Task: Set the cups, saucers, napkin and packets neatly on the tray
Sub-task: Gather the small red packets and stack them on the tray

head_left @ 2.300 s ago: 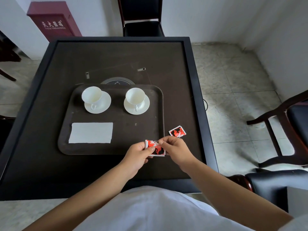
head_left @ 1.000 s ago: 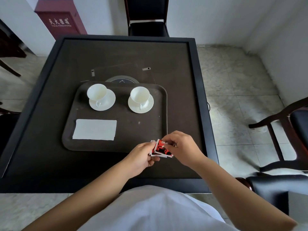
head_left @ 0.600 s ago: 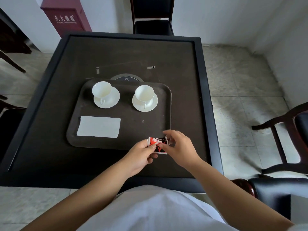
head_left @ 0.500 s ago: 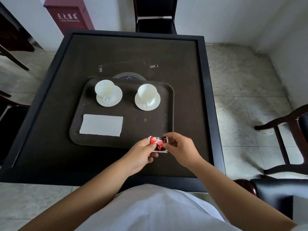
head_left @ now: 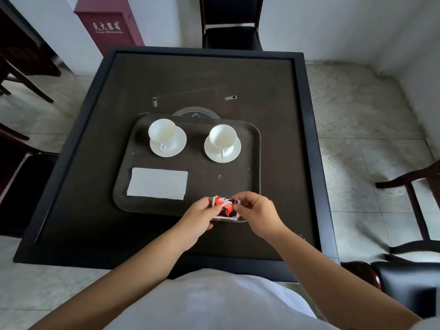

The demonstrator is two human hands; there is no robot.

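Both hands hold the stacked packets (head_left: 225, 207) over the near right corner of the tray (head_left: 254, 163): the left hand (head_left: 199, 219) pinches the stack's left edge, the right hand (head_left: 258, 210) pinches its right edge. Judged by appearance, the packets are light, thin and flexible, with a glossy wrapper that may slide; grip them by opposite edges, squared together, and lay them flat. How many packets the stack contains cannot be told; only the red, white and black top face shows. Two cups stand upright on two saucers along the tray's far side, the left cup (head_left: 162, 132) on the left saucer (head_left: 176, 148) and the right cup (head_left: 222, 136) on the right saucer (head_left: 232, 154); these look fragile. One white napkin (head_left: 157, 183) lies flat at the tray's near left, soft and light. The tray rests on the dark surface (head_left: 95, 186).
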